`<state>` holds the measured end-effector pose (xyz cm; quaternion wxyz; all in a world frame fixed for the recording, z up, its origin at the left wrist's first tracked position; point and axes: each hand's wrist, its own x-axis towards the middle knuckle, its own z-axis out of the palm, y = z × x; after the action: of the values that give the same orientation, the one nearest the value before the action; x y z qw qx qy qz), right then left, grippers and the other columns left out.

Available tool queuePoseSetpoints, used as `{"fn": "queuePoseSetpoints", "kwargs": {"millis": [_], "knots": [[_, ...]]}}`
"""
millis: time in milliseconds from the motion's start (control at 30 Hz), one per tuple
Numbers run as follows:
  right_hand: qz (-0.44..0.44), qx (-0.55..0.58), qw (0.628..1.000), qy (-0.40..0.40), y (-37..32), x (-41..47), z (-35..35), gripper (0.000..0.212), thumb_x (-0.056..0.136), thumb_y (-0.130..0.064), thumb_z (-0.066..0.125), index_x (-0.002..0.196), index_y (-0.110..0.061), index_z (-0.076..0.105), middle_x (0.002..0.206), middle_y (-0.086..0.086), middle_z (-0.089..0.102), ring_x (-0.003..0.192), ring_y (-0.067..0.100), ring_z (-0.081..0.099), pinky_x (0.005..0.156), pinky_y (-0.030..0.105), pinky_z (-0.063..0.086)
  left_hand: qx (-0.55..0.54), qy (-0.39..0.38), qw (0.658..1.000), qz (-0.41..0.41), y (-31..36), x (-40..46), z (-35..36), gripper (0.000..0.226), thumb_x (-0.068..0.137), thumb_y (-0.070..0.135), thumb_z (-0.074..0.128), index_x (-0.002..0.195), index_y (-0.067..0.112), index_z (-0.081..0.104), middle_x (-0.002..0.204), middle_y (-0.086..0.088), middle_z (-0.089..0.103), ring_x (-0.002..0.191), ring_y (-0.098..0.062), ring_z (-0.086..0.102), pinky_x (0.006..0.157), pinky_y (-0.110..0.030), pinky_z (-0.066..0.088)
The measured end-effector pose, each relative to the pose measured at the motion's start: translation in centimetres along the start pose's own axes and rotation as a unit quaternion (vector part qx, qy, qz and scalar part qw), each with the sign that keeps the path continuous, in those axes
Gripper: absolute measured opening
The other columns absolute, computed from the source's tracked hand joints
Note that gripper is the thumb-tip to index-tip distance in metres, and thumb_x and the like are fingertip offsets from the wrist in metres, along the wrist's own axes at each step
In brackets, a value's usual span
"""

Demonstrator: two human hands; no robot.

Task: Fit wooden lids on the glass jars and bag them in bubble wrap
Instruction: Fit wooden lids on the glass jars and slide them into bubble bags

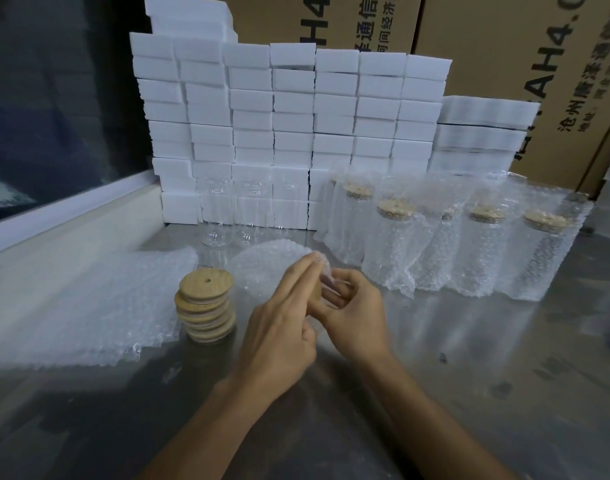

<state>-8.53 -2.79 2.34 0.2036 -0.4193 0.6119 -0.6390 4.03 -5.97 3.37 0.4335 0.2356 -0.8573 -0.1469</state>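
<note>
Head view, the only one: both hands meet mid-counter over a bubble wrap bag point(269, 268) lying on its side with its mouth toward the person. The left hand point(279, 327) has index and middle fingers point(307, 268) out straight, pinching the bag's upper lip with the thumb. The right hand point(352, 313) is curled round something at the bag mouth; a sliver of wood shows between the hands, probably a lidded jar going in, but the jar body is hidden, so can't confirm. A stack of wooden lids point(206, 308) sits just left of the hands, touching the edge of a flat pile of bubble wrap bags point(99, 306). Three bare glass jars point(248, 216) stand upright behind, against the white foam blocks point(289, 133). Finished bagged jars point(470, 244), lids on, stand in a cluster to the right, close together. The steel counter point(435, 393) is hard and reflective; cardboard cartons point(539, 81) are at the back. Judgement: bagging step, roughly two thirds done, three jars left. Risks: the film lip is thin and slippery, so the pinch could slip and the mouth close; a jar lying on its side could roll on steel if released; the lid may be only a push fit and could catch on the bag lip and pop off; an elbow swing right would topple the bagged cluster.
</note>
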Motion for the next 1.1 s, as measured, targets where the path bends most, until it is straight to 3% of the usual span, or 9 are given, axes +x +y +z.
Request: {"fn": "queuePoseSetpoints", "kwargs": {"millis": [100,200,367,567,667,800,933,1000,1100], "knots": [[-0.013,-0.101,0.994,0.035,0.0,0.2,-0.4,0.038,0.064,-0.022,0.094,0.086,-0.011,0.065,0.080,-0.007,0.074,0.069,0.002,0.071,0.072,0.029,0.060,0.004,-0.014,1.000,0.017,-0.2,0.0,-0.2,0.092,0.067,-0.012,0.049,0.151,0.022,0.033,0.157,0.015,0.027,0.135,-0.008,0.041,0.094,-0.036,0.051],[-0.043,-0.170,0.983,0.061,0.2,0.3,-0.8,0.051,0.072,-0.039,0.088,0.057,-0.019,0.043,0.046,-0.016,0.048,0.046,0.004,0.045,0.048,0.017,0.034,0.000,0.003,0.999,0.045,-0.4,0.1,-0.4,0.087,0.063,-0.013,0.049,0.144,0.018,0.045,0.151,0.012,0.040,0.129,-0.006,0.047,0.094,-0.029,0.050],[-0.157,-0.210,0.958,0.113,0.2,0.3,-0.7,0.052,0.093,-0.037,0.068,0.055,-0.022,0.035,0.058,-0.008,0.043,0.056,0.010,0.042,0.054,0.024,0.030,0.002,0.084,0.995,0.060,-0.4,0.7,-1.0,0.066,0.066,-0.014,0.052,0.126,0.014,0.062,0.129,0.011,0.058,0.096,-0.010,0.062,0.077,-0.018,0.049],[-0.095,0.004,0.987,0.131,-0.1,0.6,-0.8,0.029,0.099,-0.012,0.059,0.073,-0.001,0.065,0.071,0.004,0.074,0.063,0.015,0.073,0.047,0.033,0.051,0.064,0.136,0.985,0.090,0.0,0.7,-1.1,0.051,0.078,-0.004,0.062,0.127,0.013,0.062,0.111,0.003,0.066,0.088,-0.019,0.059,0.068,-0.036,0.053],[-0.056,0.106,0.981,0.154,-0.8,0.7,-1.0,0.034,0.103,-0.016,0.056,0.070,-0.012,0.065,0.069,0.001,0.075,0.055,0.010,0.067,0.044,0.020,0.047,0.042,0.147,0.985,0.078,-0.1,0.9,-1.5,0.057,0.082,0.032,0.069,0.134,0.013,0.055,0.118,0.005,0.062,0.103,-0.014,0.052,0.086,-0.028,0.046],[0.008,0.189,0.965,0.180,-1.5,1.3,-2.1,0.038,0.100,-0.021,0.061,0.066,-0.006,0.057,0.056,0.009,0.053,0.048,0.011,0.046,0.048,0.026,0.039,0.018,0.082,0.996,0.036,-1.1,0.8,-1.6,0.098,0.063,0.064,0.076,0.143,0.019,0.043,0.136,0.008,0.048,0.125,-0.011,0.042,0.104,-0.030,0.037],[0.093,0.315,0.941,0.075,-2.9,1.0,-2.1,0.023,0.096,-0.016,0.064,0.073,-0.013,0.061,0.060,0.003,0.061,0.054,0.014,0.058,0.051,0.024,0.049,-0.016,0.042,0.999,-0.027,-1.5,0.1,-0.8,0.107,0.054,0.066,0.082,0.144,0.034,0.034,0.139,0.013,0.046,0.128,-0.010,0.044,0.105,-0.033,0.040],[0.110,0.367,0.924,0.017,-3.4,0.8,-1.9,0.013,0.093,-0.020,0.064,0.086,-0.010,0.065,0.074,0.008,0.065,0.067,0.019,0.063,0.064,0.029,0.054,-0.073,0.049,0.995,-0.052,-1.2,0.0,-0.6,0.096,0.052,0.069,0.080,0.134,0.041,0.037,0.127,0.019,0.054,0.117,-0.007,0.054,0.095,-0.030,0.048],[0.085,0.406,0.909,-0.040,-4.1,0.6,-2.2,0.033,0.085,-0.043,0.067,0.094,-0.012,0.059,0.083,0.006,0.069,0.079,0.018,0.068,0.078,0.028,0.053,-0.186,0.117,0.973,-0.075,-0.8,0.4,-0.7,0.072,0.057,0.060,0.083,0.116,0.035,0.051,0.107,0.018,0.064,0.100,-0.004,0.064,0.080,-0.020,0.052]]}}
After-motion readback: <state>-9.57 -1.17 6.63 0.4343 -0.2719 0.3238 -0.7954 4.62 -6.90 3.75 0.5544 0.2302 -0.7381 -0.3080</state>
